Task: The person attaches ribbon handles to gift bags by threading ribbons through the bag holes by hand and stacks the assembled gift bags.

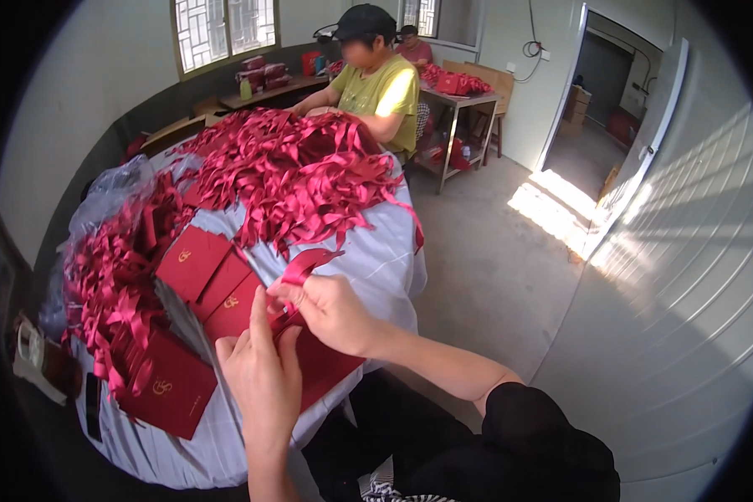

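Observation:
A loop of red satin ribbon is pinched in the fingers of my right hand, above the table. My left hand comes up beside it, index finger stretched toward the ribbon and thumb apart; its other fingers are bent. Whether the left fingertip touches the ribbon is hard to make out. Beneath both hands lies a dark red flat paper bag, partly covered by them. Left of it are red bags with gold emblems, overlapping each other. Another red bag lies near the table's left front edge.
A large heap of red ribboned bags covers the far part of the white-clothed table; a second pile lies at left with clear plastic. A co-worker in yellow works across the heap. A dark phone-like object lies at the left edge.

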Tool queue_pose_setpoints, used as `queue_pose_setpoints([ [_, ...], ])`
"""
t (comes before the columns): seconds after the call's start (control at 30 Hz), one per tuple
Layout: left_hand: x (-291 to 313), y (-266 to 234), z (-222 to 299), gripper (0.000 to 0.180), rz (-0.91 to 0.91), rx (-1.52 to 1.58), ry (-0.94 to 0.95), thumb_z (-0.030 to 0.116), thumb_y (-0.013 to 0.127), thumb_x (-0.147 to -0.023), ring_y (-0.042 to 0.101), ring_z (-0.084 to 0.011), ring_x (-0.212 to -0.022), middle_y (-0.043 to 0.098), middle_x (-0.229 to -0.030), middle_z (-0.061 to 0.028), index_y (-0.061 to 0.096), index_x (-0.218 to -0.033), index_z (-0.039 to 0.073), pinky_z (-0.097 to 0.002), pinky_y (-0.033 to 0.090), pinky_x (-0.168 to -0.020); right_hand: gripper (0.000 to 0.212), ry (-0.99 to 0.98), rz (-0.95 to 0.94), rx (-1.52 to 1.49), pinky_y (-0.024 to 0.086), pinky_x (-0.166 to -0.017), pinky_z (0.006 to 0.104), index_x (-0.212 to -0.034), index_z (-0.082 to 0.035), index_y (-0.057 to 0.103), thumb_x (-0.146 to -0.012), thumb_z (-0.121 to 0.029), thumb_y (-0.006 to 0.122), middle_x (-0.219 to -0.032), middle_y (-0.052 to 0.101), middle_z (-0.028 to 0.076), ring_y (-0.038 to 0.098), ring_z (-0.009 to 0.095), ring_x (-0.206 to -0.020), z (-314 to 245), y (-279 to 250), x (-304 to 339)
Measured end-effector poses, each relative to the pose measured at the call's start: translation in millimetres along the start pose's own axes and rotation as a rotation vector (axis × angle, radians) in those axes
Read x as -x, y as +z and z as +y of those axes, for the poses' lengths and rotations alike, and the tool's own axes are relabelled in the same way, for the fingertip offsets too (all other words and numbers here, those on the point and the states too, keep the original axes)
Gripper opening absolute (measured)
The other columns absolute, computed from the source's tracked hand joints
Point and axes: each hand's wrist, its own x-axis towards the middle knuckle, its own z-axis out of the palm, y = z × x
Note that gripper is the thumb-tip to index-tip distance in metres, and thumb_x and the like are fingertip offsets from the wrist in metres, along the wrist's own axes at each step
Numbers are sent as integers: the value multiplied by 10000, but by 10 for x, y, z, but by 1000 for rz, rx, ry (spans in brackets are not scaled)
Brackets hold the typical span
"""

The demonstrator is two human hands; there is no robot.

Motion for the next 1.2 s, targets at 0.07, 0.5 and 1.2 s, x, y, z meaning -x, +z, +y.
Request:
queue_pose_setpoints([
  [0.07,-5,-14,-43,503,-39,51,-32,85,662,-818,491,-225,-580,576,-659,-82,488,-1282,-2,-331,352,-670,210,-18,20,10,508,-626,283,-941,66,637,-955,-113,529,-765,680,121,652,140,-706,-7,23,-10],
  [0.5,137,112,-433,619,172,-111,76,96,766,-693,513,-297,-894,506,-1048,-164,484,-1238,14,-358,420,-797,338,189,-12,48,504,-715,297,-783,83,621,-974,-165,492,-788,694,139,659,156,-759,336,-144,-124],
  [1.2,322,225,-927,444,-150,1310,-786,47,631,-859,596,-121,-888,597,-1026,-41,463,-1269,29,-258,501,-796,227,31,-59,22,497,-641,290,-939,73,644,-955,-114,516,-754,678,130,642,158,-686,244,50,-150],
])
